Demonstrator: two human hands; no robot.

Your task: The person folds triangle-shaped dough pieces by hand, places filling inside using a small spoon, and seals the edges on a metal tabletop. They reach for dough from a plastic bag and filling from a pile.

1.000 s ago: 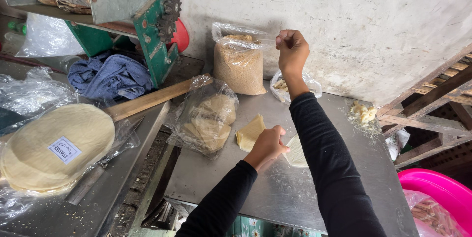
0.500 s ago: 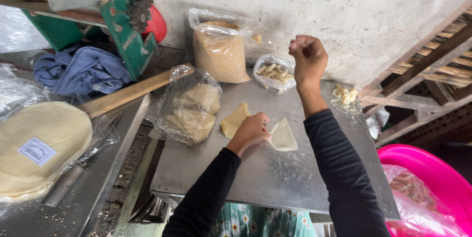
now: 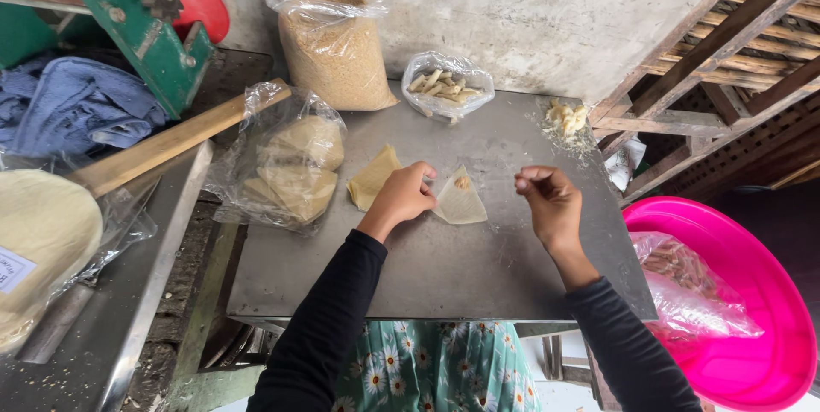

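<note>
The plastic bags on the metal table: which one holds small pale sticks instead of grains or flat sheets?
The small open bag at the back, by the wall. The tall bag holds brown grains; the left bag holds flat wrappers.

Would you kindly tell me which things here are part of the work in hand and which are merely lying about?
In hand: left hand; right hand; triangular wrapper with a dab of filling; wrapper stack; bag of filling sticks.
Lying about: pink basin; blue cloth; bag of crumbs; wooden handle.

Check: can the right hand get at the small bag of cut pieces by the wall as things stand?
Probably yes. The right hand hovers over bare metal table, nothing between it and the small bag, whose mouth looks open.
</note>
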